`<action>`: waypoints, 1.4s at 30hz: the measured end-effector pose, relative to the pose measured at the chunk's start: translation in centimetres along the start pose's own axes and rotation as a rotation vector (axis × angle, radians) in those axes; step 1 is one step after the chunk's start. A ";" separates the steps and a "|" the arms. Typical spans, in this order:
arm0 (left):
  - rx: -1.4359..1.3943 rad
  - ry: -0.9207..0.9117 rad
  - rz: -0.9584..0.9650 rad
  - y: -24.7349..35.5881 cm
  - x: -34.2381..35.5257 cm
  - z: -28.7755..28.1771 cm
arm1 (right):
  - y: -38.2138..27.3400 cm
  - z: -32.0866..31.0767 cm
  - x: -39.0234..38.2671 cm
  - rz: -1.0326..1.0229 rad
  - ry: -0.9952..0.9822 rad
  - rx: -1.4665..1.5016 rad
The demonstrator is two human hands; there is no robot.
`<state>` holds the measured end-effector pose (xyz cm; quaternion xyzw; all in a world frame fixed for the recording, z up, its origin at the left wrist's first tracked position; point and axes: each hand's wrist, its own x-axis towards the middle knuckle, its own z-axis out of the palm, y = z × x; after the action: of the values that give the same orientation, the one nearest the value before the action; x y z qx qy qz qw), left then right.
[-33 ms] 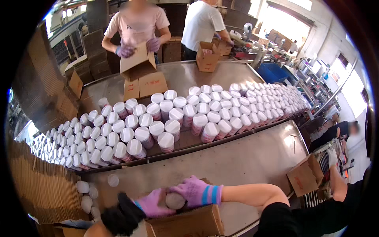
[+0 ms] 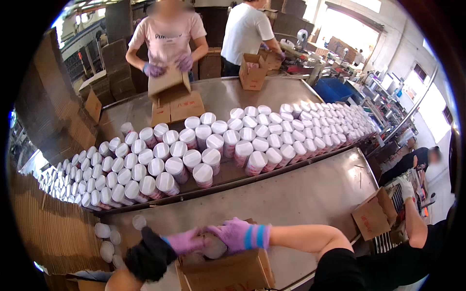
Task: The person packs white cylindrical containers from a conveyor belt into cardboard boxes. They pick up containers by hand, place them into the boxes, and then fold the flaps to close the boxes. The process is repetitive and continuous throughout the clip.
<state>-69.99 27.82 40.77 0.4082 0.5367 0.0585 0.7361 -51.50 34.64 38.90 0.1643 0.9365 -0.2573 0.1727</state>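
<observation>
My right hand (image 2: 238, 235), in a purple glove with a blue-striped cuff, grips a round, greyish-topped container (image 2: 214, 247) from above right. My left hand (image 2: 184, 241), purple-gloved with a bulky black covering over the forearm, holds the same container from the left, its fingers slightly blurred. Both hands are over an open cardboard box (image 2: 223, 274) at the near edge of the steel work surface (image 2: 301, 189). Loose white round lids (image 2: 139, 221) lie left of my hands; the container's lower part is hidden.
Dense rows of white-lidded canisters (image 2: 206, 157) cross the middle. Across them, two workers (image 2: 165, 39) (image 2: 242, 34) handle boxes. Cardboard stacks (image 2: 48, 213) stand left. At right are another box (image 2: 374, 213), a co-worker's gloved hand (image 2: 407, 189), machinery and a bending person (image 2: 412, 160).
My hands have shifted very slightly up and left with the container. The pink-shirted worker's box has tipped a little, and that worker's hands have moved slightly lower.
</observation>
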 end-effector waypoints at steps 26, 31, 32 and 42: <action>-1.133 0.490 0.445 -11.9 -1.1 19.3 | -5.1 11.4 -21.6 -0.124 0.842 0.938; -0.770 -0.105 0.361 -0.6 14.5 22.5 | -3.2 14.0 -34.1 0.412 1.384 0.484; -0.601 -0.249 0.487 0.5 18.6 23.3 | -2.9 15.0 -35.8 0.528 1.493 0.406; 0.803 0.292 0.936 9.4 27.5 23.1 | 3.0 24.1 -45.2 0.967 1.263 0.167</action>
<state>-35.91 35.99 28.66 0.8319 0.3762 0.2233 0.3413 -4.51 14.27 36.57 0.6790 0.6599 -0.0817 -0.3110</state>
